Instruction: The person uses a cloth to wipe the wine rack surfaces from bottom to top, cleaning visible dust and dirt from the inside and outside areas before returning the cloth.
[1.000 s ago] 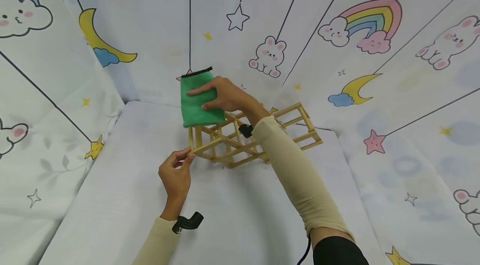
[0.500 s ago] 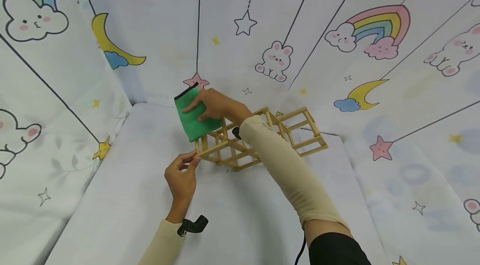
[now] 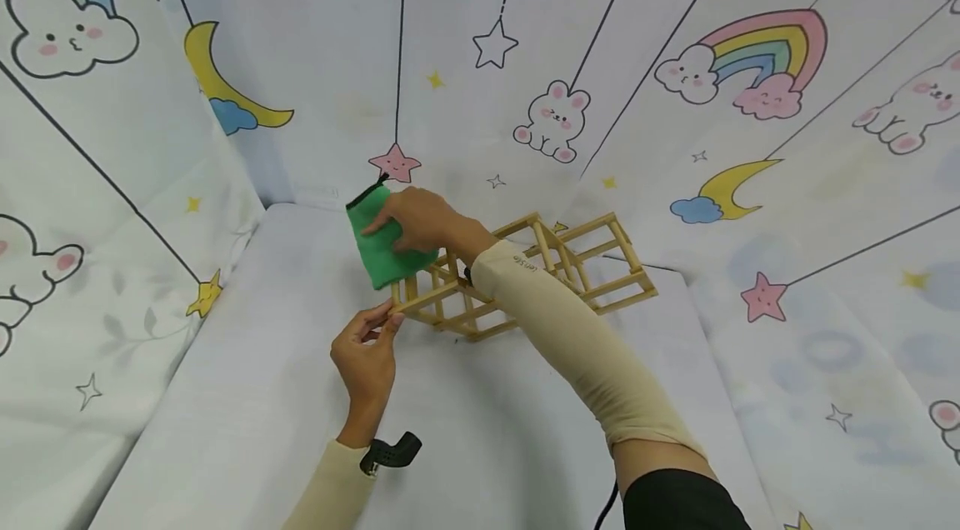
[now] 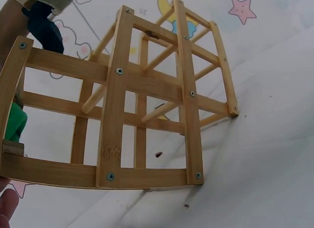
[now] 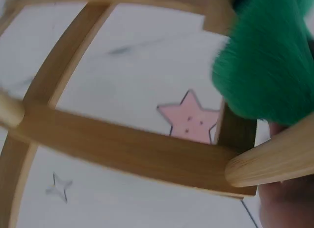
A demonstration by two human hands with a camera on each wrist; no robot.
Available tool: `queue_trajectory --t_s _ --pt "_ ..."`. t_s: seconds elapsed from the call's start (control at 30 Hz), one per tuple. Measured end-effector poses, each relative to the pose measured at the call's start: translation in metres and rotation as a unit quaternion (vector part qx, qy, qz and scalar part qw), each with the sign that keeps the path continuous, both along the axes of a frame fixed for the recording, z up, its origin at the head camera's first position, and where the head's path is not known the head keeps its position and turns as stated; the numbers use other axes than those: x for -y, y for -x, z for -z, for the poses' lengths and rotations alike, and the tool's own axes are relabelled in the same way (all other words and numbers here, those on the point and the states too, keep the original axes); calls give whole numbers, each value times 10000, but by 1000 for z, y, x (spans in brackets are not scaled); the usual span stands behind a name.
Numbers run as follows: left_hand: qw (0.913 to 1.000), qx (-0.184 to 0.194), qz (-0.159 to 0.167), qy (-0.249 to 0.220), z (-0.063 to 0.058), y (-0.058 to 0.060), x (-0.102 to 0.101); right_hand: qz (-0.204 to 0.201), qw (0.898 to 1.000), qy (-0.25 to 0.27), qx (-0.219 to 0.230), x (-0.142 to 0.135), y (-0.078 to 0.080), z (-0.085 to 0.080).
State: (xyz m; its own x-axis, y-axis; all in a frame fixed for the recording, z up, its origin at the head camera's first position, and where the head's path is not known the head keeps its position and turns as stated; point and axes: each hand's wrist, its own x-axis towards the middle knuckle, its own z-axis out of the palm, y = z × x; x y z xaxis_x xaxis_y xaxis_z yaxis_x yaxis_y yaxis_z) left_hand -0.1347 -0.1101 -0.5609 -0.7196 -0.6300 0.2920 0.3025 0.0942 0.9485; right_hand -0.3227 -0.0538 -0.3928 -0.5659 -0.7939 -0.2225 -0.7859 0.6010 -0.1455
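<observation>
Head view: left grip (image 3: 365,355) pinches wooden rack (image 4: 113,135) at left-end corner; right grip (image 3: 426,222) holds green cloth (image 3: 375,251) at same end, some fingers hidden from me. Right sleeve (image 3: 570,347) covers rack's middle. Left wrist view cuts off left grip; right wrist view blurs cloth. Bench (image 3: 247,413) stretches wide in front, back edge near rack.
</observation>
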Motion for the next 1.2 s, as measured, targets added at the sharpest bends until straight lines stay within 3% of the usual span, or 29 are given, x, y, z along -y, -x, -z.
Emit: queue_trajectory --t_s 0.07,0.13,0.23,0.3,0.37,0.4,0.47,0.53,0.6,0.67,0.77,0.87,0.9,0.97,1.07,1.13,1.2 --pt "9999 0 -12 -118 0 1 -1 183 9966 172 -780 -1 -1 3" --pt "9998 -4 -32 -211 1 3 -2 391 9940 551 -855 -3 -3 1" --pt "9994 36 -165 -291 3 5 -4 457 9951 850 207 -10 -7 -2" --pt "9990 101 -289 -330 4 5 -5 390 9926 575 997 -13 -10 -2" --pt "9985 145 -383 -372 4 5 -5 179 9924 161 1208 -14 -14 1" --pt "9983 152 -415 -385 5 5 -5 19 9949 -50 1006 -13 -16 2" --pt "9983 97 -383 -439 5 5 -4 -352 9990 -245 83 -10 -19 5" --pt "9984 3 -283 -496 5 4 -4 -521 9940 -225 -935 -8 -21 7" --pt "9985 -67 -153 -531 5 4 -4 -360 9871 -62 -1557 -8 -21 6" --pt "9987 -54 -77 -505 5 4 -5 -40 9904 272 -1354 -11 -21 4" --pt "9989 25 -112 -459 5 3 -5 328 9973 651 -78 -17 -20 -1" --pt "9984 92 -238 -496 4 3 -6 129 9968 328 718 -21 -22 -1" --pt "9982 60 -244 -539 4 3 -8 3 9979 163 628 -23 -23 0" --pt "9976 -78 -183 -669 3 4 -8 -325 9992 -86 -221 -24 -25 3" --pt "9966 -300 -27 -773 5 3 -7 -67 9897 149 -1424 -22 -28 2" --pt "9962 -374 75 -782 6 3 -7 329 9852 508 -1602 -24 -30 -3" --pt "9968 -328 81 -725 7 3 -6 738 9862 978 -1114 -28 -36 -10"
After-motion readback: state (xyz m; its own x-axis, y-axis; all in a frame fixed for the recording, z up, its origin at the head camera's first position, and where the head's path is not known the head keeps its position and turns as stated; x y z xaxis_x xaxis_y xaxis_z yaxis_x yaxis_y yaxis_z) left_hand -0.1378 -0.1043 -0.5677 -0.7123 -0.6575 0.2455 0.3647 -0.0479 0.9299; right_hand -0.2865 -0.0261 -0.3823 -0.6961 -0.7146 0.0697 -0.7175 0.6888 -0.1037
